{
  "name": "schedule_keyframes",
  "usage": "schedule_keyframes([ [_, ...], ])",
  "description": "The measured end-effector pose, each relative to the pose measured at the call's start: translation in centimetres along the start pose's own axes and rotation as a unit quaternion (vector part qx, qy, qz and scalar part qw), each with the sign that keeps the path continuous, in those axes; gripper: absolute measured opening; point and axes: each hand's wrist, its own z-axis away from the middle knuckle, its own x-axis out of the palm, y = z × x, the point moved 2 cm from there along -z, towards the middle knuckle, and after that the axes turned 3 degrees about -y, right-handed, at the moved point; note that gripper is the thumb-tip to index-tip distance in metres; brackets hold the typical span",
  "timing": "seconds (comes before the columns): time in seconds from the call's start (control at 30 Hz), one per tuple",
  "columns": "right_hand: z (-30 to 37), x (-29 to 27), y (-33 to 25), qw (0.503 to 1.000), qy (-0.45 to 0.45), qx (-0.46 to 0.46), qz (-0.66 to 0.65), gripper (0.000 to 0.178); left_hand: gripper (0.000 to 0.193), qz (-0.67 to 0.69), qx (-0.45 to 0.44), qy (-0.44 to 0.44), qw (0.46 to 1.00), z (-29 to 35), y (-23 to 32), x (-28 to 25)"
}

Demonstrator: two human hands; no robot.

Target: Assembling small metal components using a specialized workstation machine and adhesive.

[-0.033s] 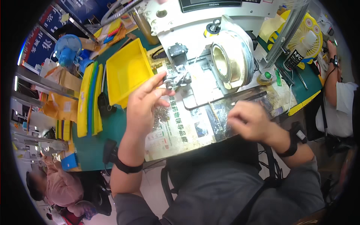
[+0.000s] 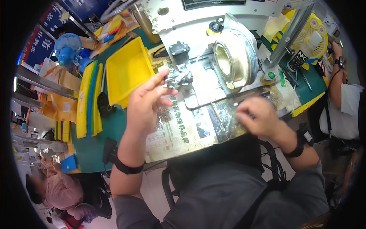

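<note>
My left hand (image 2: 145, 101) reaches toward the small metal fixture (image 2: 177, 78) at the front left of a white machine (image 2: 207, 86). Its fingers are stretched out and apart, the tips at or very near the fixture; touching or not I cannot tell. A pile of small metal parts (image 2: 164, 114) lies on the printed paper beside that hand, partly hidden by it. Over the dark front part of the worktop, my right hand (image 2: 259, 116) is closed, fingers curled and thumb against them. Whatever it may hold is hidden. Behind it stands a large reel (image 2: 225, 63) on the machine.
A yellow bin (image 2: 127, 70) stands left of the machine, with yellow, green and blue strips (image 2: 90, 101) beyond it. Right of the reel are a small green-capped bottle (image 2: 270, 77), a black can (image 2: 298, 61) and a yellow fan (image 2: 314, 34). Other people sit at both sides.
My right hand has shifted slightly right and looks a little more turned. The left hand stays by the fixture. The whole view has shifted slightly.
</note>
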Motion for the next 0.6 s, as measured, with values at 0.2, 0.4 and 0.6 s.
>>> schedule_keyframes([
  [0.2, 0.9, -1.9, 4.2, 0.980, -0.031, 0.043, 0.192, 0.025, 0.028, 0.178, -0.073, -0.012, 0.981, -1.0, -2.1, -1.5],
  [0.4, 1.0, -2.3, 5.1, 0.985, -0.081, 0.022, 0.152, 0.022, 0.014, 0.147, -0.071, -0.012, 0.987, -0.9, -3.4, -2.8],
  [0.6, 0.3, -3.1, 2.5, 0.990, -0.117, 0.025, 0.081, 0.015, 0.014, 0.034, 0.021, -0.005, 0.999, -0.8, 2.1, -1.0],
])
